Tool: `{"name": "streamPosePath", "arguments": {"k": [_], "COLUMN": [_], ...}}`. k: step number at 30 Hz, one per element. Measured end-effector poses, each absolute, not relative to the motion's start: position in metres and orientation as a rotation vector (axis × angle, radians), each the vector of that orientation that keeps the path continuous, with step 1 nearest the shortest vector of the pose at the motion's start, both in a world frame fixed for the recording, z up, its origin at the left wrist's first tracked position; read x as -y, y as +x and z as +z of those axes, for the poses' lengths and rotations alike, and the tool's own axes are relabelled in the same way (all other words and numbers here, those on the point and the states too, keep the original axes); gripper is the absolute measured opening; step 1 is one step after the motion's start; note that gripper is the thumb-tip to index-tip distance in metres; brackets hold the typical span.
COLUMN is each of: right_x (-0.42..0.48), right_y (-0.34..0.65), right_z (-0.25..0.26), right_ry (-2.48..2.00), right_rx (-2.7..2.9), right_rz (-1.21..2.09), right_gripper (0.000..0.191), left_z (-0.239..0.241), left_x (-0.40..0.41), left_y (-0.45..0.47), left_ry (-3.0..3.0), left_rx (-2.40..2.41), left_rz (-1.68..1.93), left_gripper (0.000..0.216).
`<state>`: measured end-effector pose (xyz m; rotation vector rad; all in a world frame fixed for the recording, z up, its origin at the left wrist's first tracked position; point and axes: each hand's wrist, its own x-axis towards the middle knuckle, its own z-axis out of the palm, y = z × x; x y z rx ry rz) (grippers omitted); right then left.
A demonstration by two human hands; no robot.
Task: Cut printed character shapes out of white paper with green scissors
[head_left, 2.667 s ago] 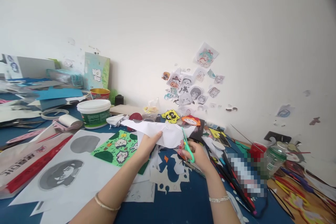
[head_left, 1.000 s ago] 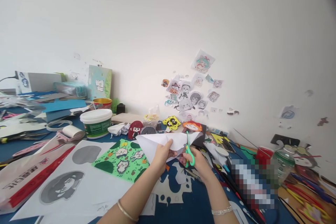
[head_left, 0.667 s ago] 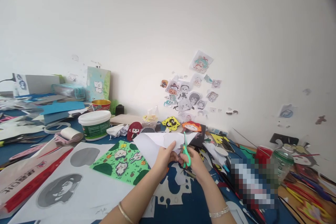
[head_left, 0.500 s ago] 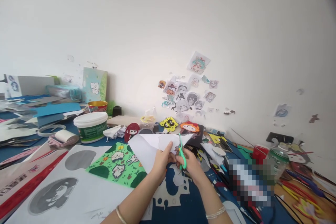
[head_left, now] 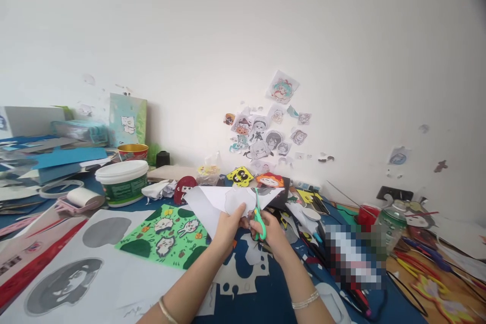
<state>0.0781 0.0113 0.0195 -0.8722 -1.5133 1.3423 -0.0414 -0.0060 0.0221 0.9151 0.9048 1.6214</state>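
Note:
My left hand pinches a white sheet of paper between thumb and fingers, held up above the table. My right hand is closed round the handles of green scissors. The scissor blades point away from me and lie at the paper, near its right part; I cannot tell how wide they stand. Just left of the paper lies a green sheet with cartoon animals. Under my hands rests a cut-out paper scrap with holes in it.
Printed sheets spread over the left front. A white-lidded tub stands behind them. To the right are a red cup, a jar, pens and cables. Cut-out drawings hang on the wall.
The whole view has shifted, so most things sit slightly farther left. Both hands still hold the paper and the scissors, and the scissors' tilt has changed a little.

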Motion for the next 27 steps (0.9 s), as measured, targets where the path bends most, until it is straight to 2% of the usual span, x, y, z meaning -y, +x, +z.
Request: {"name": "streamPosePath", "arguments": {"k": [11, 27], "right_x": [-0.013, -0.022], "right_y": [0.084, 0.089], "right_z": [0.021, 0.009], "right_ry": [-0.846, -0.830], "right_rx": [1.564, 1.673], "right_rz": [1.333, 1.227], "right_gripper": [0.037, 0.026], "left_z": [0.028, 0.034], "left_x": [0.006, 0.007], "left_y": [-0.046, -0.052], "left_ry": [0.944, 1.026], "left_rx": [-0.968, -0.948], "left_rz": [1.558, 1.541], "left_gripper": [0.025, 0.025]}}
